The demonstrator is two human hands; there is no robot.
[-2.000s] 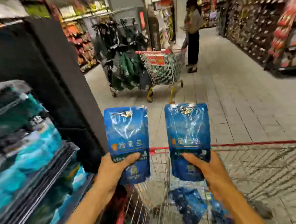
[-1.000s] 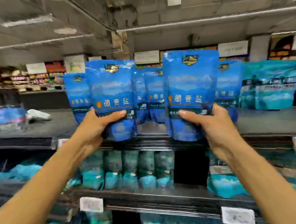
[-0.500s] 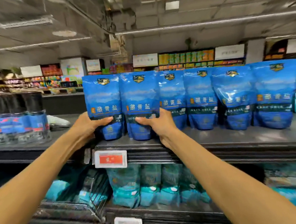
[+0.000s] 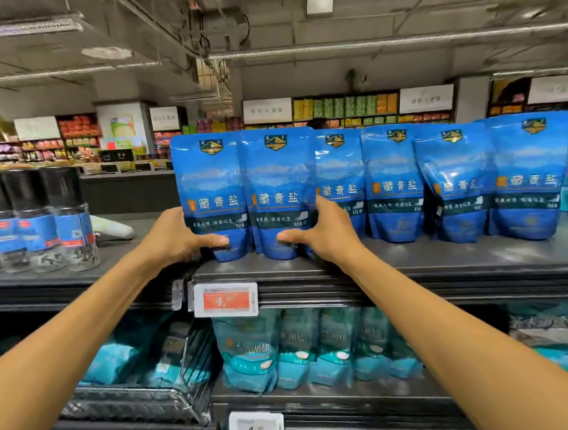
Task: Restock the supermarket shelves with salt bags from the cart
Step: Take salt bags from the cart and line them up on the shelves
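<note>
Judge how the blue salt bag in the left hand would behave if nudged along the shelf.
The leftmost blue salt bag stands on a narrow base, so it would probably tip rather than slide. Its glossy film looks slippery, and a neighbouring dented bag suggests soft sides. The left hand grips it low, which likely steadies it.

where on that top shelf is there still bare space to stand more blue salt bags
Bare top shelf shows between the grinder bottles and the bag in the left hand, though a white object lies at its back. A strip runs along the front edge. Rightward, the blue salt bags stand packed.
</note>
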